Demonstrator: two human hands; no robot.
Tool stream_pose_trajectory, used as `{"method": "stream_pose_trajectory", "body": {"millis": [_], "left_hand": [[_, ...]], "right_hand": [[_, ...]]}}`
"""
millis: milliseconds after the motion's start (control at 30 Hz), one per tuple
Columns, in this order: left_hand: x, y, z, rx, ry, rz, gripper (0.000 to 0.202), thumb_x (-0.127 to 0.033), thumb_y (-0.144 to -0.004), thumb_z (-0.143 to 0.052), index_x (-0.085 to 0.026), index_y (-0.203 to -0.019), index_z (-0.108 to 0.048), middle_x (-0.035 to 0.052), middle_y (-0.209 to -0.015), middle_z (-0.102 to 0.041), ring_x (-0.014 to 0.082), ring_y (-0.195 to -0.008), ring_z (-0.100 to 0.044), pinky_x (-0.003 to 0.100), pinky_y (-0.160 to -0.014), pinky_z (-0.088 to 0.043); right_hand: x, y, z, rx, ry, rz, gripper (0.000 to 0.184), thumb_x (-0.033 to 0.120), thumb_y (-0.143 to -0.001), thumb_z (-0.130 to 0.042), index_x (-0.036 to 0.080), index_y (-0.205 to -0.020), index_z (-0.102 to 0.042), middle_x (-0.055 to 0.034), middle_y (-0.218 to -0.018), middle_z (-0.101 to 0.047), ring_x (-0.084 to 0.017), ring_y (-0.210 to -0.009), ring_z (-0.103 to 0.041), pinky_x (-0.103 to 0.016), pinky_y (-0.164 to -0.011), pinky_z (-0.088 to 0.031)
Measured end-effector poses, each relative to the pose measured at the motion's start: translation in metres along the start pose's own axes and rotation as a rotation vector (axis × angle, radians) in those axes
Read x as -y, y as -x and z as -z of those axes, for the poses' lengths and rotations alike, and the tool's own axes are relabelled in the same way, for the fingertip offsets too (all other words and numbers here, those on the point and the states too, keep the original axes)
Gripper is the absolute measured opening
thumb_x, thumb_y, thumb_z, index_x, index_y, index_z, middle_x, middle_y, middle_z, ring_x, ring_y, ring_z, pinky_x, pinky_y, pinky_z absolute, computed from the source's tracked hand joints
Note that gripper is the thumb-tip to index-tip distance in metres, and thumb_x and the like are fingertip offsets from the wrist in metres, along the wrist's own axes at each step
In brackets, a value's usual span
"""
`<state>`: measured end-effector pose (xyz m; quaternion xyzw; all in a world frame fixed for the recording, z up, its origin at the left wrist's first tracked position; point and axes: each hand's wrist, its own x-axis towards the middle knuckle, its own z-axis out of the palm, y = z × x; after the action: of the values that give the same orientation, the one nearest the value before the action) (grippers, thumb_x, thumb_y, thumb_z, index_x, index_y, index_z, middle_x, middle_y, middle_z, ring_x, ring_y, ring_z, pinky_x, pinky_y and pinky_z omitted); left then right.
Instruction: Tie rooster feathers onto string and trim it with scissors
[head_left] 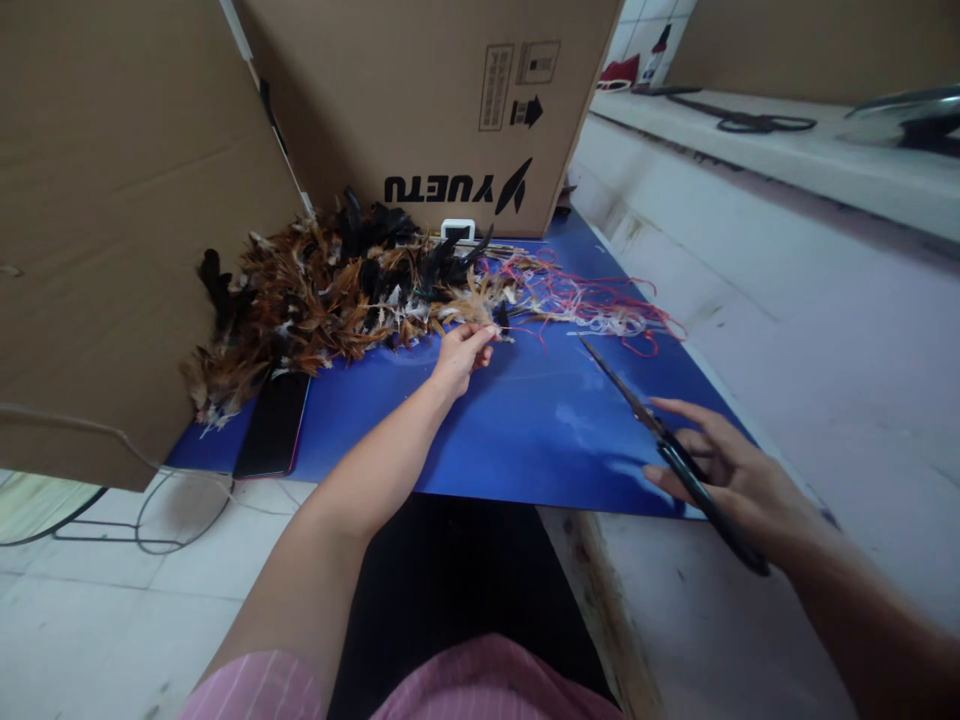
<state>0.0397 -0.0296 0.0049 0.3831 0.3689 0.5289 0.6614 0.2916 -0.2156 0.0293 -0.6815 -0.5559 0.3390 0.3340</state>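
My left hand is closed in a pinch at the front edge of the feather heap. Between its thumb and finger is the base of a pale brown feather bundle, with a thin pink string trailing to the right. In my right hand are black-handled scissors, their dark blades pointing up and left over the blue tabletop. The blades look closed. Behind the left hand lies a large heap of brown, black and white feathers.
Tangled pink and white strings lie behind the scissor tips. Cardboard stands along the back and left. A black phone rests at the table's front left. On the right ledge lies another pair of scissors.
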Motion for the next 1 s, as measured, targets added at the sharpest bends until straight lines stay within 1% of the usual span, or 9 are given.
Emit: {"method": "stream_pose_trajectory", "body": {"millis": [100,167,300,433,600,700,767,867,1000], "left_hand": [[-0.001,0.001,-0.001,-0.005,0.021,0.001,0.015,-0.016,-0.082,-0.065,-0.014,-0.072,-0.054,-0.0026,-0.066,-0.062,0.0018,-0.044,-0.047,0.016,-0.042,-0.035],[-0.002,0.001,-0.001,-0.015,0.047,0.009,0.015,-0.016,-0.082,-0.064,-0.014,-0.071,-0.054,-0.0028,-0.065,-0.061,0.0017,-0.044,-0.047,0.015,-0.042,-0.035],[-0.002,0.0,0.0,-0.021,0.103,0.033,0.013,-0.016,-0.083,-0.066,-0.013,-0.073,-0.056,-0.0025,-0.067,-0.061,0.0016,-0.045,-0.048,0.015,-0.043,-0.036],[-0.001,-0.002,0.0,-0.025,0.15,0.055,0.014,-0.017,-0.082,-0.068,-0.014,-0.075,-0.057,-0.0014,-0.071,-0.063,0.0022,-0.047,-0.049,0.016,-0.044,-0.035],[-0.002,-0.001,-0.001,-0.032,0.188,0.086,0.01,-0.017,-0.084,-0.066,-0.014,-0.078,-0.058,-0.001,-0.073,-0.064,0.0024,-0.047,-0.049,0.016,-0.045,-0.035],[-0.002,0.001,-0.002,-0.029,0.202,0.103,0.009,-0.016,-0.087,-0.063,-0.014,-0.08,-0.058,-0.0014,-0.073,-0.063,0.0025,-0.048,-0.049,0.016,-0.046,-0.035],[-0.003,0.002,-0.003,-0.03,0.202,0.115,0.01,-0.017,-0.087,-0.063,-0.014,-0.079,-0.058,-0.0016,-0.074,-0.063,0.0027,-0.05,-0.05,0.016,-0.046,-0.035],[-0.003,0.003,-0.005,-0.029,0.192,0.132,0.011,-0.017,-0.087,-0.063,-0.014,-0.078,-0.057,-0.0019,-0.072,-0.062,0.003,-0.05,-0.049,0.017,-0.047,-0.035],[-0.003,0.004,-0.006,-0.02,0.197,0.151,0.012,-0.018,-0.086,-0.065,-0.014,-0.078,-0.057,-0.0018,-0.071,-0.062,0.0033,-0.05,-0.049,0.017,-0.047,-0.036]], "right_hand": [[0.012,-0.005,-0.011,0.059,-0.024,0.009,0.068,0.052,-0.063,-0.073,0.021,-0.121,-0.056,-0.001,-0.08,-0.055,-0.017,-0.068,-0.056,-0.028,-0.063,-0.047],[0.018,-0.014,-0.018,0.062,0.072,0.04,0.065,0.051,-0.064,-0.071,0.02,-0.12,-0.059,-0.0019,-0.08,-0.059,-0.018,-0.069,-0.058,-0.03,-0.066,-0.048],[0.028,-0.036,-0.03,0.049,0.354,0.114,0.058,0.056,-0.069,-0.069,0.025,-0.117,-0.064,-0.0016,-0.078,-0.066,-0.02,-0.071,-0.063,-0.032,-0.067,-0.048],[0.032,-0.052,-0.038,0.093,0.475,0.179,0.06,0.06,-0.071,-0.068,0.026,-0.12,-0.063,-0.0021,-0.08,-0.068,-0.022,-0.071,-0.065,-0.034,-0.067,-0.049],[0.028,-0.063,-0.042,0.065,0.479,0.222,0.06,0.057,-0.072,-0.069,0.024,-0.122,-0.061,-0.0048,-0.087,-0.07,-0.024,-0.074,-0.067,-0.036,-0.068,-0.05],[0.023,-0.068,-0.042,0.038,0.44,0.247,0.059,0.056,-0.072,-0.069,0.024,-0.121,-0.059,-0.0074,-0.098,-0.071,-0.025,-0.077,-0.068,-0.036,-0.068,-0.051],[0.02,-0.07,-0.042,0.029,0.43,0.265,0.058,0.055,-0.073,-0.07,0.024,-0.121,-0.059,-0.0087,-0.102,-0.071,-0.025,-0.079,-0.068,-0.036,-0.068,-0.051],[0.016,-0.074,-0.043,0.012,0.446,0.292,0.059,0.056,-0.074,-0.069,0.023,-0.121,-0.059,-0.0093,-0.099,-0.071,-0.026,-0.077,-0.068,-0.036,-0.066,-0.05],[0.014,-0.078,-0.046,-0.002,0.439,0.297,0.059,0.057,-0.074,-0.068,0.023,-0.122,-0.059,-0.0076,-0.096,-0.071,-0.024,-0.075,-0.067,-0.035,-0.065,-0.05]]}}
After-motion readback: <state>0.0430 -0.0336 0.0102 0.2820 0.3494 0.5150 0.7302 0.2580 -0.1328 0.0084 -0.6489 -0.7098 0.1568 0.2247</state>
